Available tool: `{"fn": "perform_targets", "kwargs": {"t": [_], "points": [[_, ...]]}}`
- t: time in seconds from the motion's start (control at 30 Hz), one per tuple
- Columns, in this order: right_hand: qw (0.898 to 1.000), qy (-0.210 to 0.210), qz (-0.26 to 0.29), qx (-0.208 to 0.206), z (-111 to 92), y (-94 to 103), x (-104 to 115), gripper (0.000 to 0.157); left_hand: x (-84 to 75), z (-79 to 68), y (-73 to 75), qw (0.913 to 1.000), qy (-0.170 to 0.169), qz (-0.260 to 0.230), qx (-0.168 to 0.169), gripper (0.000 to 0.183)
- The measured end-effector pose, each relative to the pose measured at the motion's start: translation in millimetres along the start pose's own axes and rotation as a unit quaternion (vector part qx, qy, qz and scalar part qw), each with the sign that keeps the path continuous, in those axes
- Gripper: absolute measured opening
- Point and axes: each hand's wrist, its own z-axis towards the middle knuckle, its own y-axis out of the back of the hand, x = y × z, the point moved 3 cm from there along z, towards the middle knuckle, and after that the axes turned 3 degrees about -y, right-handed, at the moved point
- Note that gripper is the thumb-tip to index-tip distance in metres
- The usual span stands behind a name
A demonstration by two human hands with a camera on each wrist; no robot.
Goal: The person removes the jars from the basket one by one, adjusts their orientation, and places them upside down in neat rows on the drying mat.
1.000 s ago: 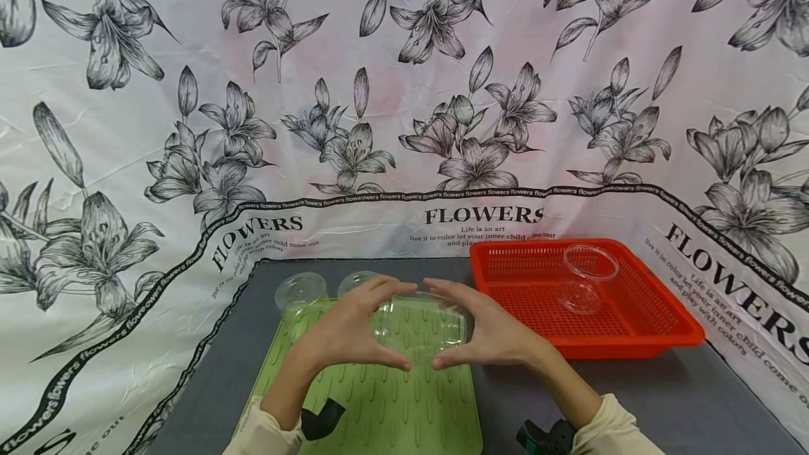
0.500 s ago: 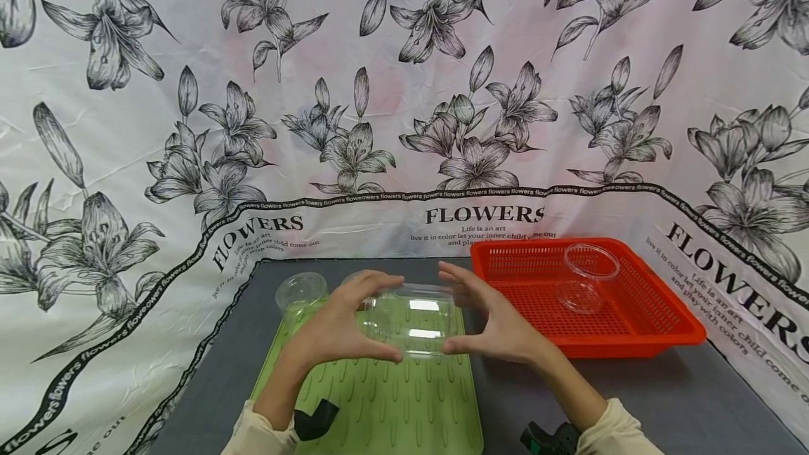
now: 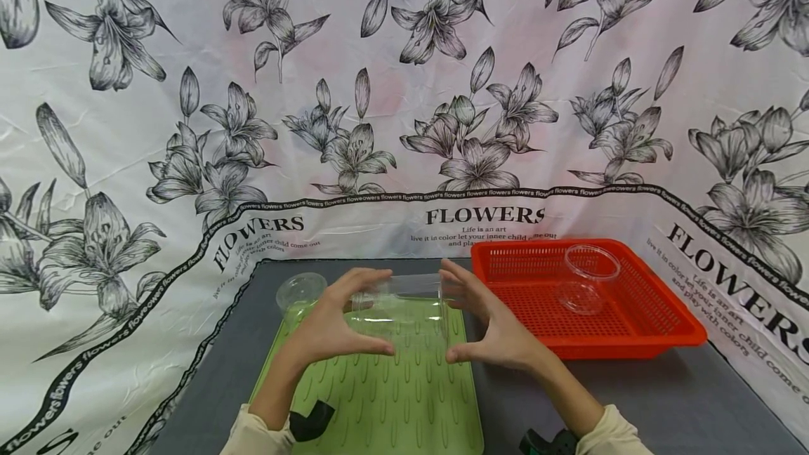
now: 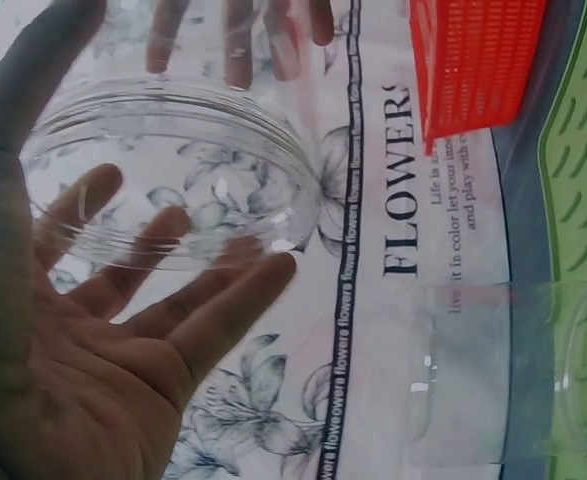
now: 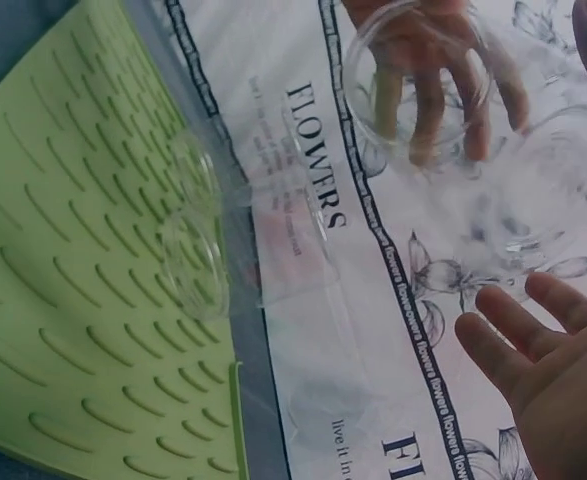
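A clear plastic jar [image 3: 404, 307] lies sideways in the air between the two hands, above the green ribbed mat [image 3: 404, 399]. My left hand [image 3: 329, 321] holds it at the left end, thumb low and fingers behind; its ridged rim shows above those fingers in the left wrist view. At the jar's other end is my right hand [image 3: 489, 318], fingers spread and nearly straight, fingertips right beside its edge. In the right wrist view, left fingers show through the jar [image 5: 518, 215], and the right hand [image 5: 563, 370] lies below it.
A red perforated basket [image 3: 632, 343] stands at the right with another clear jar [image 3: 584, 279] in it. One more clear jar [image 3: 301, 293] stands by the mat's back left corner. A flowered cloth [image 3: 354, 125] hangs behind the grey table [image 3: 208, 378].
The held jar has shifted left and turned slightly, with the left hand moving a little left too. The right hand's fingers have spread wider. Basket and mat stay where they were.
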Motion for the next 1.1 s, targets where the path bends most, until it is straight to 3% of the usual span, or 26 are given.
{"fn": "perform_targets", "kwargs": {"t": [0.13,0.27,0.4,0.77,1.1], "points": [[1.000,0.007,0.009,0.002,0.4,-1.8,-0.1,0.118,6.5,-0.6,-0.6,0.9962,-0.030,-0.081,-0.005,0.098],[1.000,0.010,0.014,0.000,0.6,-3.3,1.6,0.119,13.0,-2.0,-1.6,0.9893,-0.058,-0.134,-0.005,0.097],[1.000,0.003,0.019,-0.005,0.8,-4.8,3.6,0.122,16.3,-2.8,-3.9,0.9830,-0.064,-0.172,-0.008,0.096],[0.998,0.017,0.058,0.005,4.9,-11.5,7.3,0.127,15.1,-1.7,-13.9,0.9654,-0.070,-0.251,-0.002,0.094],[0.998,0.017,0.063,-0.001,4.5,-12.1,4.6,0.123,12.3,0.1,-19.7,0.9571,-0.084,-0.277,0.014,0.094]]}}
